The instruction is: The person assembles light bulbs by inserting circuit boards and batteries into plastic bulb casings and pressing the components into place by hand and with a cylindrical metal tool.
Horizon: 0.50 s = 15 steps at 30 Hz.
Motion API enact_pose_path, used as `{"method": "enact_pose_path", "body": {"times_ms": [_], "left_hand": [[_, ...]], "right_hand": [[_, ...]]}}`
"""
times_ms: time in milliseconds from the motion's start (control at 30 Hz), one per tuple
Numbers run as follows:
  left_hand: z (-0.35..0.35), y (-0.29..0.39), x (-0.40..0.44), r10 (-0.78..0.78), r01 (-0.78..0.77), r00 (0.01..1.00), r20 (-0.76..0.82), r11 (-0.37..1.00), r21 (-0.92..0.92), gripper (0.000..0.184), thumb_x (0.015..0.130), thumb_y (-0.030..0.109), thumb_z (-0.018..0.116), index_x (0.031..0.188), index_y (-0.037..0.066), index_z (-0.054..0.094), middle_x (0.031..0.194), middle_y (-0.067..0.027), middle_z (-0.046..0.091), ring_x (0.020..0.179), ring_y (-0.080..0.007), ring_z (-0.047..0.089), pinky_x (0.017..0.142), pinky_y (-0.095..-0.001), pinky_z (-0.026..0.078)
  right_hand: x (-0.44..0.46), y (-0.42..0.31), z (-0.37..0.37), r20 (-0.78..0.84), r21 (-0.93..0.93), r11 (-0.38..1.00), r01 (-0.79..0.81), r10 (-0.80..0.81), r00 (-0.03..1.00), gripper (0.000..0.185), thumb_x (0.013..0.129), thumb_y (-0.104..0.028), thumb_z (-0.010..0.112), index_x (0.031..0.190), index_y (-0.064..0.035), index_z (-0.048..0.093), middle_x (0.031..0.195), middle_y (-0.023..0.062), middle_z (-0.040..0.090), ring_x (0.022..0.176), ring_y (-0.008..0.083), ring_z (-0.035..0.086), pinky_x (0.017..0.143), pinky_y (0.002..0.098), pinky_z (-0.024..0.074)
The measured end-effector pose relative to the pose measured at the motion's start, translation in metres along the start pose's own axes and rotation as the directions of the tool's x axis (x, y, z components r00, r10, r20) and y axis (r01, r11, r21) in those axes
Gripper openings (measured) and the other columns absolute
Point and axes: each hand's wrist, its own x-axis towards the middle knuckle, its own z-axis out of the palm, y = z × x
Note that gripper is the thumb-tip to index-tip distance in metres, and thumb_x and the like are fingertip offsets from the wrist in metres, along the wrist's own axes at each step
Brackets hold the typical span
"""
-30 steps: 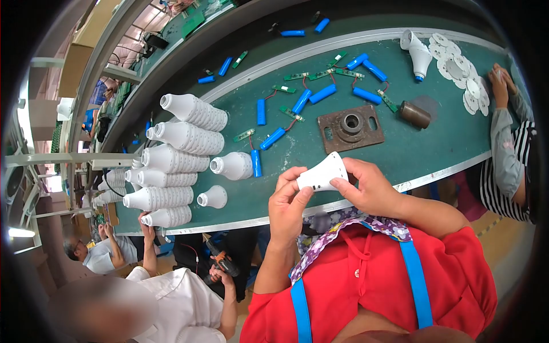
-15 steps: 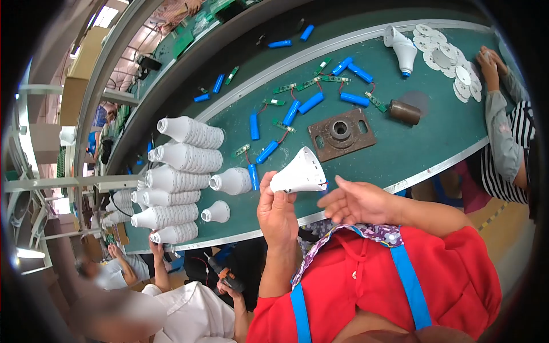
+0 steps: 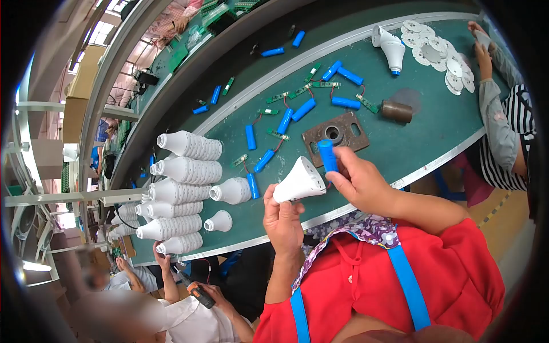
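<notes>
My left hand (image 3: 284, 226) is closed around the narrow end of a white cone-shaped bulb housing (image 3: 300, 182), its wide mouth tilted up and to the right. Pinched in my right hand (image 3: 363, 180) is a blue cylindrical battery (image 3: 327, 154), held upright just beside that mouth. A short bit of wire shows near the housing's rim, but where it leads is hidden by my fingers. Behind the battery lies a brown metal plate (image 3: 351, 132) with a raised ring and slots. Two single housings, one larger (image 3: 230, 191) and one smaller (image 3: 218, 221), lie left of my left hand.
Stacked white housings (image 3: 189, 146) fill the table's left side. Blue batteries wired to green circuit boards (image 3: 303, 110) lie across the middle. A metal cylinder (image 3: 396, 111), white housings (image 3: 393, 54) and white discs (image 3: 452, 63) are at right. A co-worker at left holds a drill (image 3: 200, 294).
My right hand, apart from the housing and half open before, has moved up and now grips the blue battery. The housing in my left hand has shifted slightly down.
</notes>
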Motion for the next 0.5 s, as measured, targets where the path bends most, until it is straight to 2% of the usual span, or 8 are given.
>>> {"method": "enact_pose_path", "body": {"times_ms": [33, 67, 133, 267, 367, 433, 500], "left_hand": [[0.003, 0.0, 0.0, 0.029, -0.03, 0.999, 0.019, 0.999, 0.036, 0.015, 0.089, 0.003, 0.05, 0.101, -0.001, 0.058, 0.125, -0.0047, 0.037, 0.09, -0.012, 0.052, 0.069, -0.0247, 0.048], [0.003, -0.002, 0.001, 0.053, -0.056, 0.997, 0.057, 0.997, 0.049, 0.017, 0.09, 0.003, 0.049, 0.104, -0.001, 0.056, 0.126, -0.0051, 0.038, 0.091, -0.0131, 0.053, 0.069, -0.0258, 0.048], [-0.001, -0.006, 0.0, 0.097, -0.108, 0.986, 0.132, 0.991, 0.073, 0.021, 0.091, 0.004, 0.047, 0.111, -0.001, 0.052, 0.129, -0.0058, 0.04, 0.093, -0.0153, 0.055, 0.069, -0.0279, 0.049], [-0.004, -0.008, -0.004, 0.069, -0.082, 0.985, 0.159, 0.994, 0.079, 0.019, 0.091, 0.003, 0.048, 0.108, -0.001, 0.054, 0.131, -0.0056, 0.037, 0.094, -0.0158, 0.055, 0.07, -0.0279, 0.05], [-0.001, -0.008, -0.004, 0.036, -0.038, 0.99, 0.138, 0.999, 0.013, 0.017, 0.09, 0.002, 0.049, 0.105, -0.002, 0.055, 0.129, -0.0063, 0.037, 0.093, -0.0163, 0.055, 0.072, -0.0278, 0.05], [0.001, -0.005, -0.004, -0.02, 0.025, 0.994, 0.107, 0.999, -0.046, 0.016, 0.088, 0.002, 0.05, 0.102, -0.003, 0.057, 0.125, -0.0078, 0.037, 0.09, -0.016, 0.056, 0.075, -0.0276, 0.05], [-0.004, -0.008, -0.004, -0.078, 0.099, 0.985, 0.152, 0.985, -0.139, 0.018, 0.089, 0.003, 0.051, 0.105, -0.002, 0.056, 0.127, -0.0085, 0.039, 0.093, -0.017, 0.056, 0.076, -0.0286, 0.051]], "right_hand": [[0.001, 0.0, 0.0, -0.009, -0.215, 0.965, 0.15, -0.155, 0.988, 0.03, 0.085, -0.013, 0.055, 0.111, -0.0021, 0.046, 0.096, 0.0158, 0.058, 0.083, 0.0309, 0.06, 0.068, 0.0387, 0.0477], [0.0, -0.003, -0.004, 0.083, -0.197, 0.975, 0.106, -0.091, 0.992, 0.032, 0.082, -0.013, 0.055, 0.111, -0.0023, 0.046, 0.095, 0.0188, 0.057, 0.085, 0.0382, 0.056, 0.07, 0.0437, 0.0464], [-0.002, -0.006, -0.012, 0.17, -0.24, 0.967, 0.089, -0.049, 0.984, 0.031, 0.083, -0.014, 0.054, 0.111, -0.0028, 0.047, 0.095, 0.0187, 0.057, 0.085, 0.0369, 0.057, 0.07, 0.0439, 0.0462], [-0.004, -0.013, -0.02, 0.298, -0.308, 0.948, 0.082, 0.015, 0.954, 0.03, 0.084, -0.016, 0.053, 0.111, -0.0036, 0.049, 0.089, 0.0183, 0.056, 0.083, 0.0361, 0.056, 0.069, 0.0438, 0.0451], [-0.012, -0.012, -0.012, 0.298, -0.185, 0.981, 0.063, -0.006, 0.955, 0.028, 0.084, -0.015, 0.053, 0.109, -0.0033, 0.052, 0.085, 0.0168, 0.054, 0.078, 0.0349, 0.055, 0.067, 0.0418, 0.0443], [-0.011, -0.009, -0.011, 0.265, -0.147, 0.98, 0.135, -0.093, 0.96, 0.027, 0.082, -0.016, 0.056, 0.107, -0.0043, 0.055, 0.081, 0.0149, 0.053, 0.074, 0.0326, 0.054, 0.065, 0.0396, 0.0436], [-0.009, -0.013, -0.014, 0.25, -0.146, 0.971, 0.191, -0.151, 0.956, 0.027, 0.081, -0.015, 0.058, 0.106, -0.0047, 0.056, 0.081, 0.0143, 0.053, 0.073, 0.0316, 0.054, 0.064, 0.039, 0.0438]]}}
